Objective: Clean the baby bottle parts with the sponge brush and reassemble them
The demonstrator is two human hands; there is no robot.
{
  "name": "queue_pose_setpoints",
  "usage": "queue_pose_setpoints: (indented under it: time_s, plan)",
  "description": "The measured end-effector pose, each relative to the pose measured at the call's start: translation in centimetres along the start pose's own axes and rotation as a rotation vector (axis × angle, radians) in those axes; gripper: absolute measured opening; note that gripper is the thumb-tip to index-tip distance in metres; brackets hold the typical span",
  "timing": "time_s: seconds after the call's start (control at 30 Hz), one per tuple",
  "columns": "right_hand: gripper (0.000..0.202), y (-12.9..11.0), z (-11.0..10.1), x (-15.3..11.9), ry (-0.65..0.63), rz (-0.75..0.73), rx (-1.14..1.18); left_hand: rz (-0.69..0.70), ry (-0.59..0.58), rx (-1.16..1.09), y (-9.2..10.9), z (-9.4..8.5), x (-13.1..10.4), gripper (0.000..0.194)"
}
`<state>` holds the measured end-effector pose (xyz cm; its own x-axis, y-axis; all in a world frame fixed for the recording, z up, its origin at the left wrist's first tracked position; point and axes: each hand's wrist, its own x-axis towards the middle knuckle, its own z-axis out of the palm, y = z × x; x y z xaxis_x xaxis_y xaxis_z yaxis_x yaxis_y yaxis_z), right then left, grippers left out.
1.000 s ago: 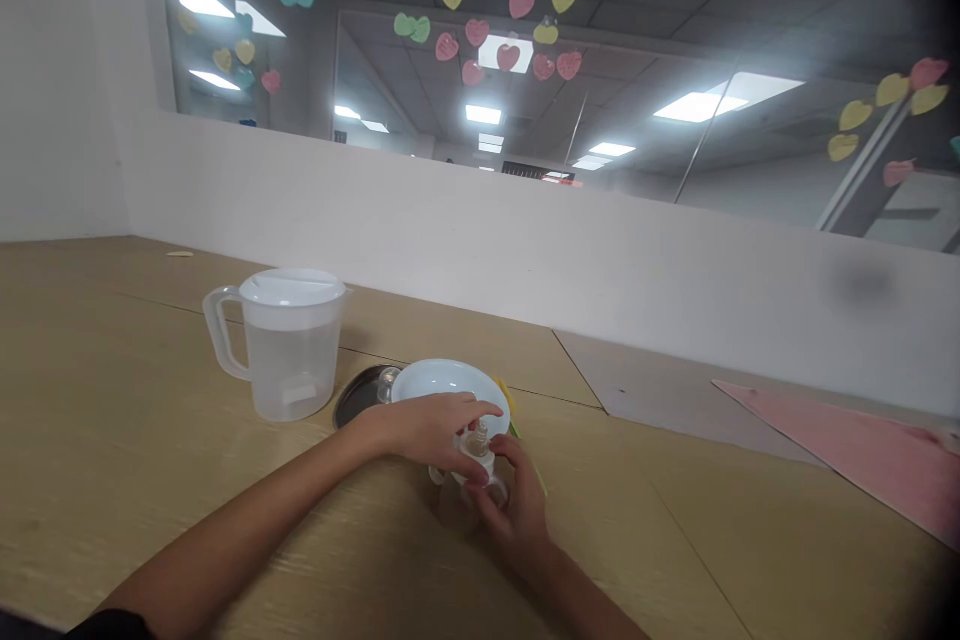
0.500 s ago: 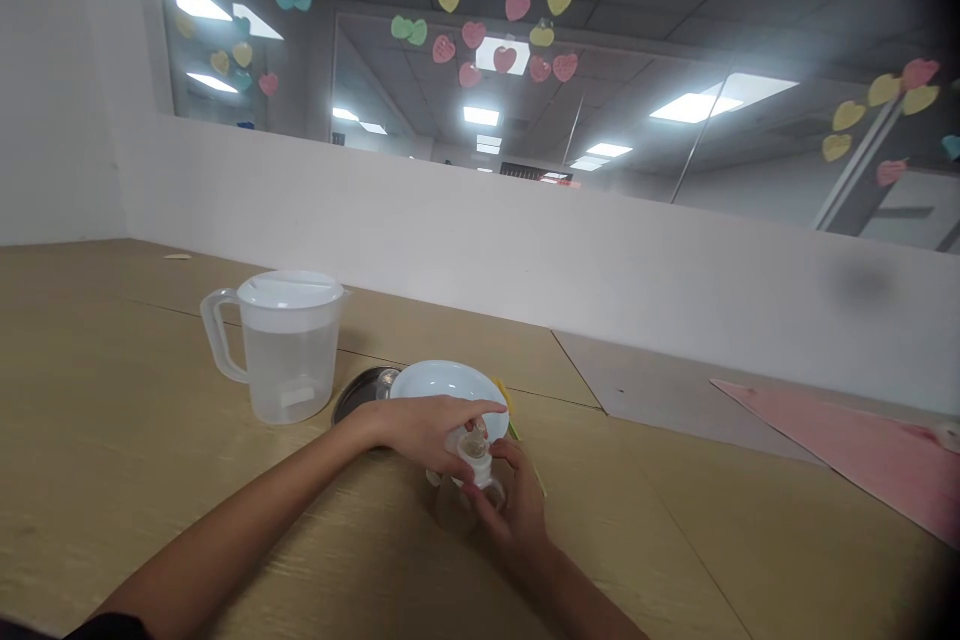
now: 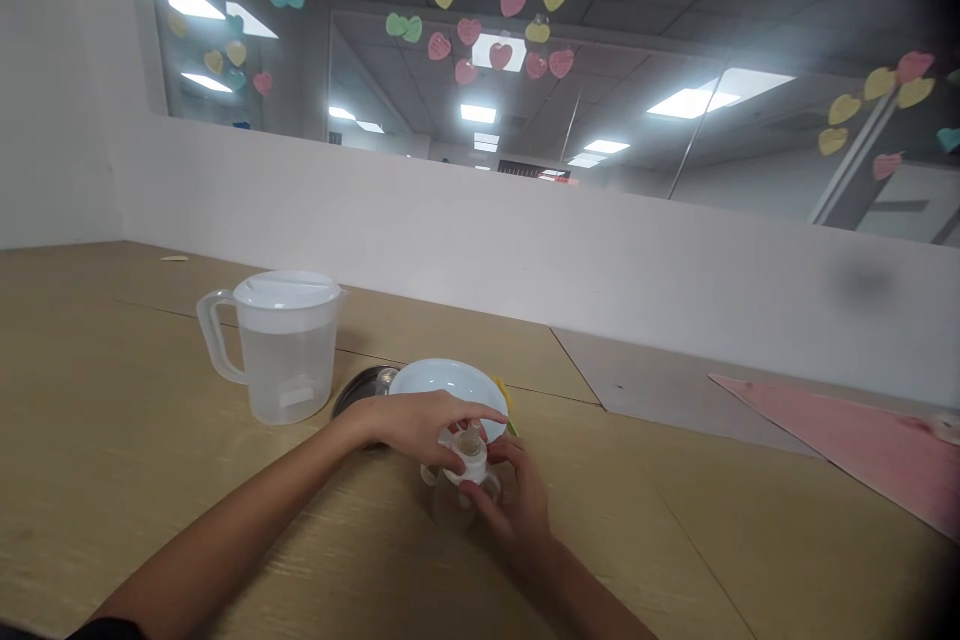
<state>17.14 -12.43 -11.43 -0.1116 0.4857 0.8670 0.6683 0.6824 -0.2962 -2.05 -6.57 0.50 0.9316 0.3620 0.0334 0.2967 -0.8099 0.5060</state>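
A clear baby bottle [image 3: 455,512] with a white collar ring [image 3: 472,465], a see-through nipple [image 3: 469,441] and side handles [image 3: 491,486] stands between my hands. My left hand [image 3: 420,428] reaches over from the left, its thumb and fingers closed about the ring and nipple. On the other side, my right hand [image 3: 517,495] curls with thumb and fingertips against the ring. My fingers cover part of the bottle top. Just behind is a white bowl [image 3: 442,376], partly hidden by my left hand.
A lidded plastic pitcher [image 3: 289,355] holding clear liquid stands to the left. Beside the bowl lie a dark round metal tray [image 3: 352,392] and a yellow-green utensil [image 3: 510,410]. A pink triangular sheet [image 3: 847,435] lies at the right. The white wall [image 3: 525,240] bounds the table behind.
The white ring, tilted and higher before, now sits lower and more level on the bottle. Both hands have shifted slightly with it. The view has moved a little.
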Motion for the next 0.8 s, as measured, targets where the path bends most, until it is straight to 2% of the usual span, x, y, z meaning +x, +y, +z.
queue_pose_setpoints:
  time_s: [0.17,0.37,0.53,0.63,0.8]
  plan:
    - [0.033,0.4,0.0,-0.2,0.001,-0.020,0.008,0.025,-0.007,-0.010,0.2,0.1,0.1,0.072]
    - [0.052,0.5,0.2,-0.4,-0.013,-0.054,0.029,-0.098,0.057,0.047,0.9,0.6,0.5,0.075]
    - [0.046,-0.3,0.2,-0.1,-0.065,0.149,0.066,-0.076,0.075,0.061,0.9,0.5,0.5,0.072]
    - [0.049,-0.4,0.4,-0.1,-0.043,0.269,0.153,-0.089,0.083,0.059,0.7,0.3,0.5,0.073]
    - [0.059,-0.4,0.6,0.1,-0.036,0.360,0.375,-0.045,0.089,0.060,0.2,0.1,0.6,0.069]
